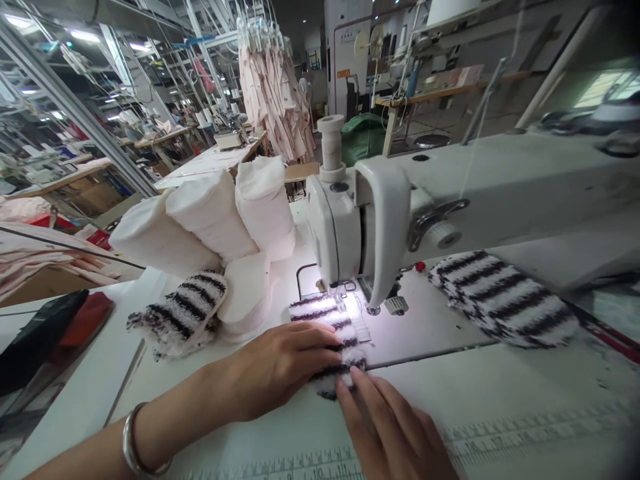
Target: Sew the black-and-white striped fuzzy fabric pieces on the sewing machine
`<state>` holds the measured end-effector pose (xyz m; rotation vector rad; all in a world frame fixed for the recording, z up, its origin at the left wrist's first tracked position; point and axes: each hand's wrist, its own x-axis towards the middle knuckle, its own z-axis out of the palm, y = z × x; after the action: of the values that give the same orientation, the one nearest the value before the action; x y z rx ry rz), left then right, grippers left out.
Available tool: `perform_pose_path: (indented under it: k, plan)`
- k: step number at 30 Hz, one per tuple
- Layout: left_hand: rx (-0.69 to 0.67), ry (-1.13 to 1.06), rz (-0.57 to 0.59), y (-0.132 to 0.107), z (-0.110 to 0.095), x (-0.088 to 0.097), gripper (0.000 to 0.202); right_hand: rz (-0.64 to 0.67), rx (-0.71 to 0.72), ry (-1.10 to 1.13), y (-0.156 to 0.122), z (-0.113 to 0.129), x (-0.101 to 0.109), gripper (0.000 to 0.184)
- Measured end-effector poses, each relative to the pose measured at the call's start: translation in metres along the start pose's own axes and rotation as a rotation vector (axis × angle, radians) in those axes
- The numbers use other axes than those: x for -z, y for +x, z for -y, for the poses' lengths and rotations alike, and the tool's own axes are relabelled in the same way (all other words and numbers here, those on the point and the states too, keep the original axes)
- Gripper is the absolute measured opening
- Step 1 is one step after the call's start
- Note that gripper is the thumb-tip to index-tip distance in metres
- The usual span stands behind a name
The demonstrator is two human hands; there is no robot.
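Observation:
A fuzzy black-and-white striped fabric piece (327,343) lies on the sewing machine bed, its far end under the presser foot (340,290). My left hand (283,367) presses flat on its left side, with a metal bangle (134,443) on the wrist. My right hand (385,427) holds down the near end with its fingertips. The fabric's middle is lit by the machine lamp, and my fingers hide part of it. A white industrial sewing machine head (345,227) stands over the far end.
A second striped piece (500,300) lies on the right under the machine arm, and a third (183,313) lies on the left. Rolled white padding stacks (210,220) stand behind it. A ruler scale (500,440) runs along the table's near edge. Black and red items (50,333) lie at far left.

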<state>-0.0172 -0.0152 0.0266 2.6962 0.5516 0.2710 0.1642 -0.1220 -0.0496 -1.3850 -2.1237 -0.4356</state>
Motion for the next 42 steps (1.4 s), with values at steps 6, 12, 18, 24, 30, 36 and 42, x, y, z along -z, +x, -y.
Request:
perform_pose_path:
  k: [6, 12, 18, 24, 30, 36, 42]
  plan:
    - [0.042, 0.023, -0.013, 0.003, 0.014, 0.003, 0.034, 0.057, -0.033, 0.045, 0.017, -0.002, -0.005, 0.036]
    - [0.061, 0.083, -0.022, 0.003, 0.026, 0.003, 0.037, 0.101, -0.05, 0.085, 0.033, -0.011, -0.009, 0.043]
    - [0.086, 0.187, -0.048, 0.001, 0.032, -0.002, 0.033, 0.101, 0.016, 0.108, 0.042, -0.029, -0.008, 0.045]
    - [0.175, 0.278, -0.033, 0.004, 0.027, -0.006, 0.027, 0.185, 0.014, 0.249, 0.047, -0.053, -0.015, 0.05]
    - [0.184, 0.391, -0.072, 0.009, 0.012, -0.008, 0.021, 0.278, 0.041, 0.211, 0.056, -0.08, -0.013, 0.053]
    - [0.157, 0.411, -0.03, 0.014, 0.018, -0.002, 0.015, 0.138, 0.12, 0.113, 0.062, -0.065, -0.01, 0.051]
    - [0.018, 0.274, 0.064, 0.011, 0.035, 0.009, 0.023, 0.11, 0.018, 0.053, 0.047, -0.017, -0.012, 0.058]
